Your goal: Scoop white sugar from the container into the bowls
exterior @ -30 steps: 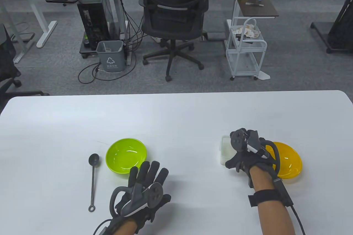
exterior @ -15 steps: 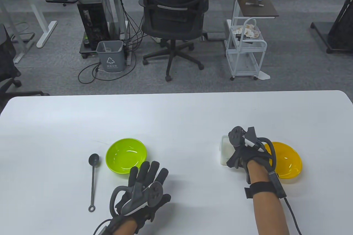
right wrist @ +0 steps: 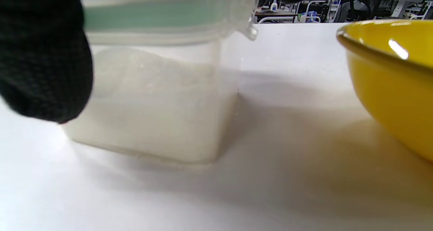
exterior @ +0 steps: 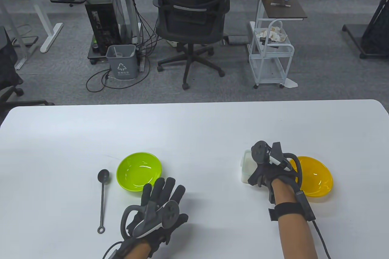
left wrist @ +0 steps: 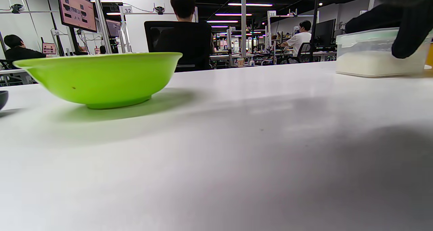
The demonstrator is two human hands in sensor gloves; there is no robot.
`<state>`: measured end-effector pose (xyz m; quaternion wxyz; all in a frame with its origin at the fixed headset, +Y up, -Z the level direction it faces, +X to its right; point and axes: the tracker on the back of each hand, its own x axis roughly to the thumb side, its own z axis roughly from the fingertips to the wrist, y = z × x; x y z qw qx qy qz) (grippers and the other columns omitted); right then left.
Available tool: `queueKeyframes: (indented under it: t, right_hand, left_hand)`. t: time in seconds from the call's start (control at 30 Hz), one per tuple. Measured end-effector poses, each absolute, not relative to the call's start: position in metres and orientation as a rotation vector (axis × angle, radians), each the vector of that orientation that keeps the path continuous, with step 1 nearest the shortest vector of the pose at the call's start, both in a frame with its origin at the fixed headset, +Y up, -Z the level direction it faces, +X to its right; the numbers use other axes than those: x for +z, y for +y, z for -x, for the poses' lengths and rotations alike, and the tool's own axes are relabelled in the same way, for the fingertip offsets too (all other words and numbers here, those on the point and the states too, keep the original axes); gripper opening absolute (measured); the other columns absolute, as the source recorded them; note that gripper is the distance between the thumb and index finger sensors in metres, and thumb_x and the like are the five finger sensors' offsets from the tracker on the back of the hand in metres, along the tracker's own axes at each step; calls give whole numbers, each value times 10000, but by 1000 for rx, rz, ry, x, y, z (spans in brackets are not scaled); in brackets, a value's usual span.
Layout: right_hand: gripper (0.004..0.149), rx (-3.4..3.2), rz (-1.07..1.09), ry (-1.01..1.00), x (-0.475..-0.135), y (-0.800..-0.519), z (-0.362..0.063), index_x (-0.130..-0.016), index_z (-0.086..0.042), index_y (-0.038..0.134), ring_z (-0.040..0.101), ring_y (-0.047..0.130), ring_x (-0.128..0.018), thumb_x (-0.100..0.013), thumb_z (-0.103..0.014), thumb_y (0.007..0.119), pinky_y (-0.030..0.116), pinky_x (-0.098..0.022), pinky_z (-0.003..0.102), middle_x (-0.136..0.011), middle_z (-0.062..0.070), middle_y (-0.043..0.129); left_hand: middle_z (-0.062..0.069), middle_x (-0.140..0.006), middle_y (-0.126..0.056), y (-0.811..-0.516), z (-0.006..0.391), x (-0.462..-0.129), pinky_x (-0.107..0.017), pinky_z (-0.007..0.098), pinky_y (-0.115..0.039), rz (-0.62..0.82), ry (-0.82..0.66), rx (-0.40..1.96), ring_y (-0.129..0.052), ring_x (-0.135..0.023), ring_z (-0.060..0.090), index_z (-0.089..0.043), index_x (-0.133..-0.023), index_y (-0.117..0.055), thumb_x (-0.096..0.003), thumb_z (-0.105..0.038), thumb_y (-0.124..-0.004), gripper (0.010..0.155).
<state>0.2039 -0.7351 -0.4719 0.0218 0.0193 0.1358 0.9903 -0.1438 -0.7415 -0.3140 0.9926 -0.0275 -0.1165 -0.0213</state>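
A clear lidded container of white sugar (exterior: 246, 165) stands on the table just left of a yellow bowl (exterior: 317, 177). My right hand (exterior: 263, 174) reaches over the container from above and grips it, the thumb (right wrist: 44, 62) against its near side. The container (right wrist: 152, 116) has its lid on, and the yellow bowl (right wrist: 395, 89) stands close beside it. My left hand (exterior: 161, 201) rests flat on the table, fingers spread and holding nothing, just below a green bowl (exterior: 139, 170). A black spoon (exterior: 102, 198) lies left of that bowl.
The white table's (exterior: 194, 128) far edge runs across the middle of the table view, with an office chair (exterior: 191, 13) and a cart (exterior: 270, 58) beyond it. In the left wrist view the green bowl (left wrist: 101, 77) and the container (left wrist: 368, 55) stand apart.
My right wrist and forearm have shifted a little to the left while the hand stays on the container. The left hand, bowls and spoon have not moved.
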Motion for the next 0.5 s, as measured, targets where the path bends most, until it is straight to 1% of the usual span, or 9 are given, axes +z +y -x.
queueKeyframes:
  t: [0.1, 0.23, 0.3, 0.4, 0.5]
  right_hand:
    - [1117, 3072, -133, 317, -458, -722, -196, -1097, -277, 296, 453, 366, -1092, -290, -597, 998, 411, -786, 607, -1188, 152, 252]
    - [1115, 3089, -239, 253, -437, -709, -183, -1103, -264, 311, 467, 393, -1080, -292, -617, 989, 427, -780, 607, -1185, 169, 273]
    - [1111, 3071, -324, 231, -418, -703, -169, -1106, -259, 320, 472, 405, -1075, -294, -628, 982, 434, -778, 606, -1183, 177, 282]
    - [1108, 3058, -439, 229, -395, -702, -152, -1109, -255, 328, 476, 421, -1069, -298, -642, 976, 446, -774, 605, -1182, 186, 294]
    - [1106, 3043, -523, 252, -373, -709, -134, -1111, -253, 330, 479, 423, -1066, -301, -644, 974, 450, -773, 604, -1180, 189, 296]
  left_hand:
    - [-129, -1245, -164, -741, 145, -314, -839, 571, -174, 51, -230, -40, -244, -1221, 264, -514, -1124, -301, -364, -767, -605, 857]
    - [-128, -1245, -164, -742, 145, -314, -839, 571, -176, 54, -229, -40, -244, -1221, 265, -514, -1125, -301, -364, -767, -605, 858]
    - [-128, -1245, -165, -742, 145, -313, -839, 571, -176, 53, -232, -47, -245, -1221, 265, -514, -1124, -303, -364, -767, -605, 857]
    - [-127, -1245, -166, -741, 145, -313, -839, 571, -177, 52, -231, -48, -246, -1221, 264, -514, -1124, -304, -363, -767, -606, 857]
    - [-126, -1245, -167, -742, 147, -312, -840, 570, -177, 55, -225, -46, -247, -1220, 264, -513, -1125, -306, -365, -765, -606, 855]
